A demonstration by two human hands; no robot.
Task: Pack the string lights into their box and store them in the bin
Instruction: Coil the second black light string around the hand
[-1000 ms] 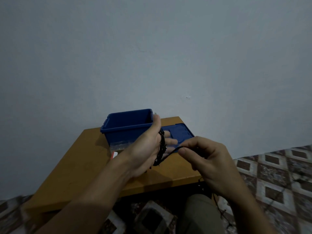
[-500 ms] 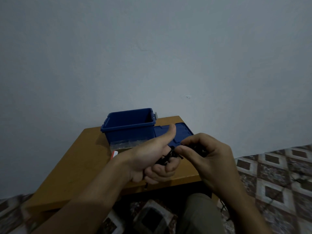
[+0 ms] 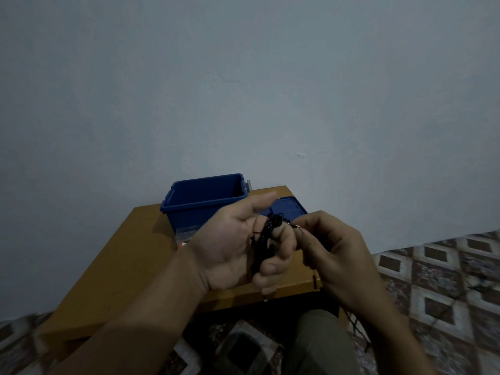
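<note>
My left hand (image 3: 238, 244) is palm up over the wooden table, its fingers curled around a coil of black string lights (image 3: 266, 236). My right hand (image 3: 335, 253) pinches the loose end of the black wire just right of the coil. More wire trails down past the table edge toward the floor. An open blue bin (image 3: 205, 201) stands at the back of the table. Its blue lid (image 3: 290, 208) lies flat to its right, partly hidden by my hands. A small box with a red and white corner (image 3: 182, 243) peeks out from behind my left wrist.
The wooden table (image 3: 130, 261) stands against a plain pale wall. Patterned floor tiles (image 3: 443, 269) spread to the right, with loose black wire lying on them. My knee in olive trousers (image 3: 316, 342) is below the table's front edge.
My left hand has turned palm up and opened somewhat, showing the coil. The right hand stays pinching the wire beside it, slightly lower.
</note>
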